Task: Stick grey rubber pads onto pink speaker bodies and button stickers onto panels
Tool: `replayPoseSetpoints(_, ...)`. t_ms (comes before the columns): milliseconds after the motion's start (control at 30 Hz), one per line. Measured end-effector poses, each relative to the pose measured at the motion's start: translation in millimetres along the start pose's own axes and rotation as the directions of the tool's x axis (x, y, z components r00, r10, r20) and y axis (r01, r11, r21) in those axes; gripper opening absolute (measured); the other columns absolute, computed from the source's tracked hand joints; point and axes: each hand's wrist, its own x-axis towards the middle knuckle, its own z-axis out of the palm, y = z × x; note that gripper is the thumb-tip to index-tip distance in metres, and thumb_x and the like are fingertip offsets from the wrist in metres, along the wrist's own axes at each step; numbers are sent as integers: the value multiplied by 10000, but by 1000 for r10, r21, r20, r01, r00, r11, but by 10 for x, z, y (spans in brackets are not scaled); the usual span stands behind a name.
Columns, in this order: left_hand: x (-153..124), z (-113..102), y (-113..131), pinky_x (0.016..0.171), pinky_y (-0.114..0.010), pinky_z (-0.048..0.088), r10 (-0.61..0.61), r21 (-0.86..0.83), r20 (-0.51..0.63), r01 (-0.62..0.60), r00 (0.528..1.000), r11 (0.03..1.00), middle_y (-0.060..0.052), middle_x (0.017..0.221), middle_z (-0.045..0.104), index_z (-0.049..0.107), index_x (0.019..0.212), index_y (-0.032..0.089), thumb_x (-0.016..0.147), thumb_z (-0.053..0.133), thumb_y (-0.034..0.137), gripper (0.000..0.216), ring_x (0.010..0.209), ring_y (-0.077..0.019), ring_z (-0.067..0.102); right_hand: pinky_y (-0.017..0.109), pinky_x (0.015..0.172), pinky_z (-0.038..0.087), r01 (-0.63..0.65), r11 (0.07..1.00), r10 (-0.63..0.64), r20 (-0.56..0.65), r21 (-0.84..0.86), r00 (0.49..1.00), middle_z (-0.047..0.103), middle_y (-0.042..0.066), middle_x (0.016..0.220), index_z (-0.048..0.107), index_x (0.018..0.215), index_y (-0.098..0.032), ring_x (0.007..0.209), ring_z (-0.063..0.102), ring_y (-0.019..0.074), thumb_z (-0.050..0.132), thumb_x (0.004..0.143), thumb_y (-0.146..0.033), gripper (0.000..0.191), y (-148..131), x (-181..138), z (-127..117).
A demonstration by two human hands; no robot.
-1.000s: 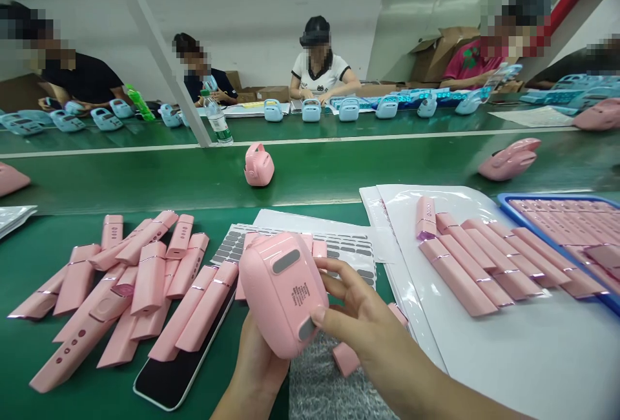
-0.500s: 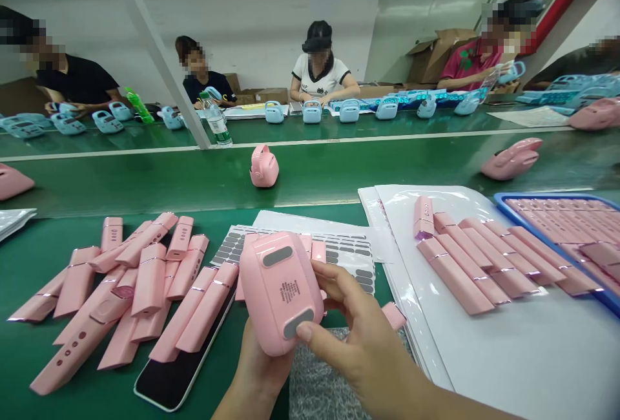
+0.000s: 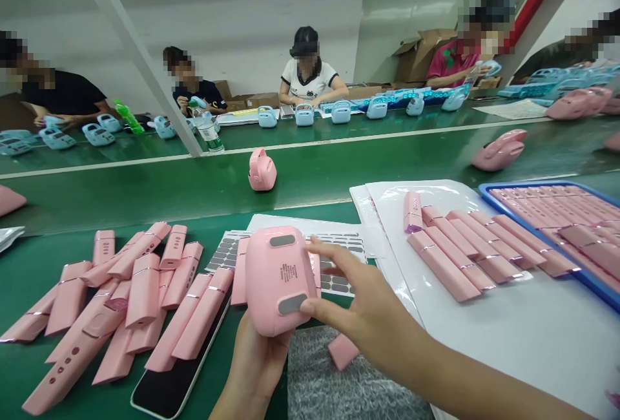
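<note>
Tilted upright now, the pink device (image 3: 281, 278) sits cupped in the left hand (image 3: 256, 365), pinched from 3 o'clock by the right hand (image 3: 372, 320), whose thumb seemingly risks skewing the grey pad (image 3: 292, 304).

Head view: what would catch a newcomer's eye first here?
The rounded pink gadget at centre front stands out, cupped from below by the left hand while the right hand touches its side. Loose pink bars are heaped to its left, and more lie in a neat row on a white sheet to the right. Across the green belt, people sit behind blue gadgets.
</note>
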Motion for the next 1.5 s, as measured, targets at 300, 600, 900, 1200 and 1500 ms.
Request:
replayPoseSetpoints(300,100,-97,-71,504,-157,540,-68,35,-1,68,998,997,-46,717,706,698,841,126,659,628,71,203,590,-123,643,373,1034,413,523,722,-505,173,-452,846,641,130,1154,688,1023,-99,1183,511,238,547,864,-168,225,17,85,-116)
replayPoseSetpoints(600,150,-209,-120,498,-171,523,-70,98,144,56,987,994,-34,707,667,674,859,126,703,638,188,171,583,-110,597,387,1008,455,510,706,-489,183,-492,853,683,66,1083,698,995,-188,1148,544,230,574,859,-205,185,-10,68,-157)
replayPoseSetpoints(900,121,-205,-134,512,-217,520,-57,194,223,13,973,981,-30,816,643,636,968,186,773,597,295,226,652,-132,573,412,959,496,514,649,-502,192,-561,844,669,93,1097,705,940,-170,1115,565,267,550,789,-111,224,36,19,-152)
replayPoseSetpoints(1200,132,-203,-122,538,-190,526,-64,139,187,38,980,990,-33,854,648,650,943,167,759,614,241,201,673,-116,588,421,1017,441,187,962,-175,76,-200,982,627,-17,1173,673,1057,-273,1190,501,231,652,796,-141,293,23,76,-187)
replayPoseSetpoints(1500,118,-164,-104,556,-196,549,-69,102,180,51,981,993,-46,859,692,656,985,168,726,641,188,260,703,-144,641,468,1037,396,29,999,-26,59,-44,998,614,-4,1204,703,983,-282,1229,454,250,691,752,-136,274,10,75,-132)
